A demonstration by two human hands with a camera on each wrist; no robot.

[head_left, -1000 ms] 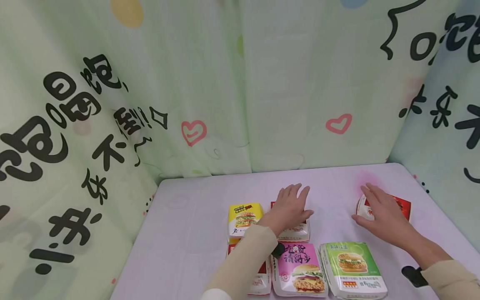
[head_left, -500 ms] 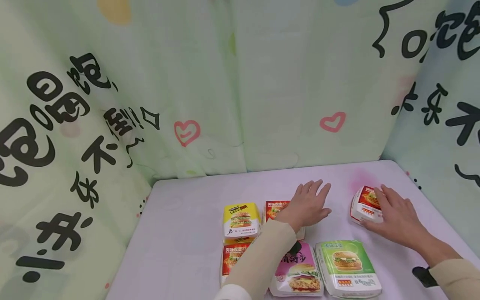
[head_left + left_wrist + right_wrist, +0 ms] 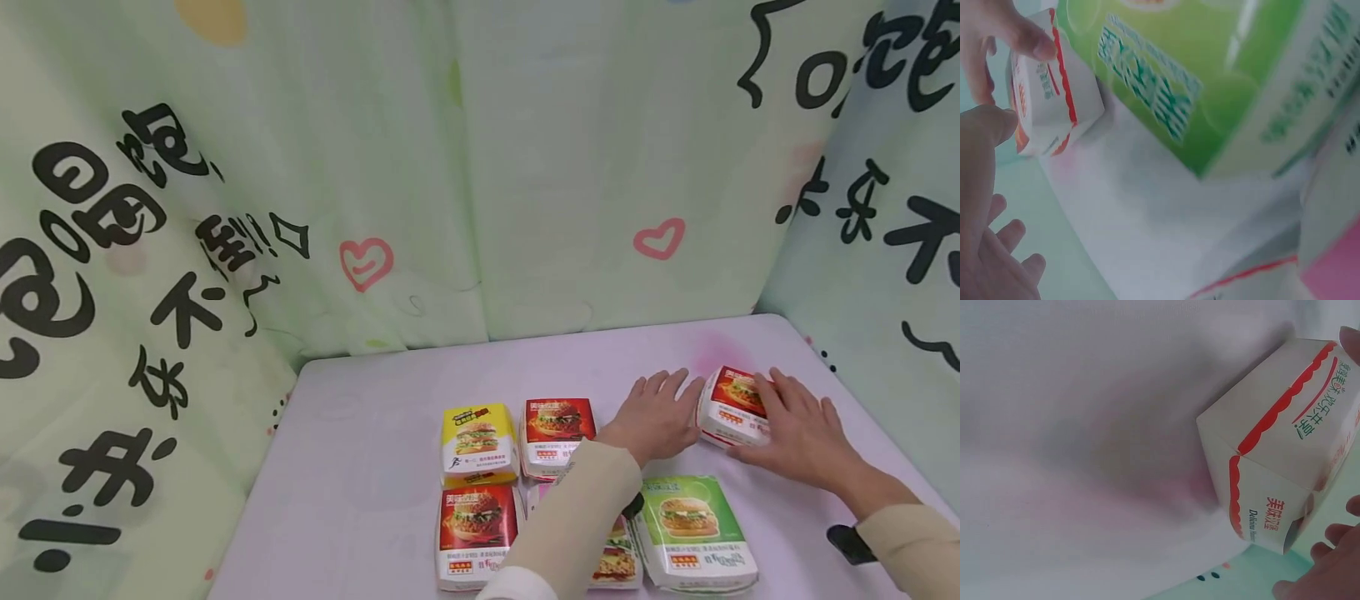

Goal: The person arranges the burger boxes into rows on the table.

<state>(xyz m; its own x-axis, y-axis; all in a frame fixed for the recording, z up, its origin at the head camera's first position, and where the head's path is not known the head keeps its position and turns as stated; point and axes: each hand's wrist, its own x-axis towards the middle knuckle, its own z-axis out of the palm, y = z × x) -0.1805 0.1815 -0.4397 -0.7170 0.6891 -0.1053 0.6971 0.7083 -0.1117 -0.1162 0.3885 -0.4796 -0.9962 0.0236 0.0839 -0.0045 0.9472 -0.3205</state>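
A red-and-white burger box (image 3: 733, 407) lies at the table's right rear, slightly turned. My right hand (image 3: 806, 429) is at its right side, fingers spread; in the right wrist view the thumb (image 3: 1350, 345) meets the white carton (image 3: 1272, 425) and the fingers stand off its end. My left hand (image 3: 658, 417) is at the box's left side, fingers extended; whether it touches is unclear. In the left wrist view its thumb (image 3: 997, 122) is close to the carton (image 3: 1060, 87). Below lies a green-and-white burger box (image 3: 693, 533).
Left of my hands stand a yellow box (image 3: 480, 446), a red-and-white box (image 3: 557, 429) and another red-and-white box (image 3: 477, 533). My left sleeve (image 3: 581, 517) covers much of a pink box (image 3: 621, 562). Printed curtains (image 3: 555, 167) rise behind the table (image 3: 360, 483).
My left hand has moved right, from above the rear red-and-white box to beside the right-hand one. My right hand has shifted from over that box to its right side.
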